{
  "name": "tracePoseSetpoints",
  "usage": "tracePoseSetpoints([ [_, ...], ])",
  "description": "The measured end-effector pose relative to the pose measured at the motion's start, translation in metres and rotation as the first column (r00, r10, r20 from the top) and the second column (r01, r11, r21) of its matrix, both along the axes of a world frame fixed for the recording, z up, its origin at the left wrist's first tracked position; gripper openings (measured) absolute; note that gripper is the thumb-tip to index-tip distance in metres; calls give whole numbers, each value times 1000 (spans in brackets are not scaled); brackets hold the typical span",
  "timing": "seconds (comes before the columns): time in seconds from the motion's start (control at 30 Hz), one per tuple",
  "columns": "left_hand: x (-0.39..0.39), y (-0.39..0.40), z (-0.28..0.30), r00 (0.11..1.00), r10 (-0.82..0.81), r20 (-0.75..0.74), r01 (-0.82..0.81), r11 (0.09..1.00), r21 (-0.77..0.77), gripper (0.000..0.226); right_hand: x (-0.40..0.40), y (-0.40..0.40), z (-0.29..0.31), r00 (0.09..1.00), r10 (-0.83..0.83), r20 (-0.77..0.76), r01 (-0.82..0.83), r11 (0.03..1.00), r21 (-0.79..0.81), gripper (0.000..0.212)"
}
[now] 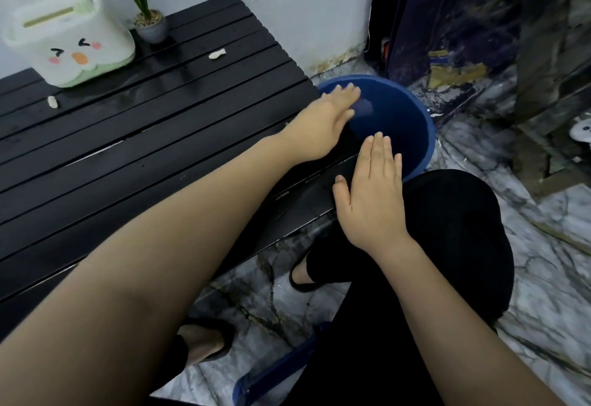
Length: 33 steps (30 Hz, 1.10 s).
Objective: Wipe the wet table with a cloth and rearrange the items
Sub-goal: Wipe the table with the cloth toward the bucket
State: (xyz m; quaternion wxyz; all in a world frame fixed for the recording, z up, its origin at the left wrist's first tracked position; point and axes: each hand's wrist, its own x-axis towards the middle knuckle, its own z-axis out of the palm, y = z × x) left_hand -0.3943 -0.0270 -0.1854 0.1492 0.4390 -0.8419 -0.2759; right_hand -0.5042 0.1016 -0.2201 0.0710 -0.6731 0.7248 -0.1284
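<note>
I have just one view, from the head camera, looking forward and steeply down from close above. It faces the right end of the black slatted bench (pixel 153 136), which runs off to the left edge, with the round blue plastic bucket (pixel 412 124) on the floor just beyond that end. Both forearms reach in from the bottom edge (wide lens, so they loom large). The grey marbled floor (pixel 543 293) fills the right side.
</note>
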Motion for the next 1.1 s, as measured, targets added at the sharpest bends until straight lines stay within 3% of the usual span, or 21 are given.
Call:
tracePoseSetpoints([
  [0.1, 32, -1, 12, 964, 220, -148, -226, 974, -22, 46, -1, 0, 0, 1000, 9, 0, -9, 1000, 2, 79],
  [0.3, 136, 27, -6, 937, 329, 116, -322, 944, -78, 47, -2, 0, 1, 1000, 24, -3, -24, 1000, 17, 77],
  [0.43, 117, 78, -15, 949, 306, 75, -293, 945, -147, 46, -2, 1, 1, 1000, 24, -5, -24, 1000, 20, 75],
  [0.67, 84, 167, -7, 996, 87, -27, -90, 985, -146, 42, -4, 1, 0, 999, 41, 28, -41, 999, -4, 72],
  [0.77, 86, 201, -2, 988, 10, -156, -17, 999, -41, 40, -5, 0, -1, 998, 46, 36, -46, 999, -5, 72],
  [0.83, 93, 216, 5, 951, 104, -290, -68, 989, 131, 39, -5, -2, -1, 998, 43, 39, -43, 999, -3, 73],
  [0.9, 110, 224, 13, 890, 271, -367, -206, 957, 205, 40, -5, -3, -1, 998, 38, 44, -38, 999, 3, 75],
  [1.0, 164, 228, 18, 790, 510, -342, -528, 848, 44, 42, -6, -2, -2, 998, 42, 46, -43, 999, 9, 72],
  [1.07, 211, 231, 14, 674, 701, -232, -735, 668, -118, 43, -6, -3, -1, 998, 39, 41, -39, 999, 12, 70],
  [1.1, 234, 233, 9, 571, 804, -163, -820, 552, -152, 43, -5, -2, -1, 999, 36, 39, -36, 999, 10, 70],
])
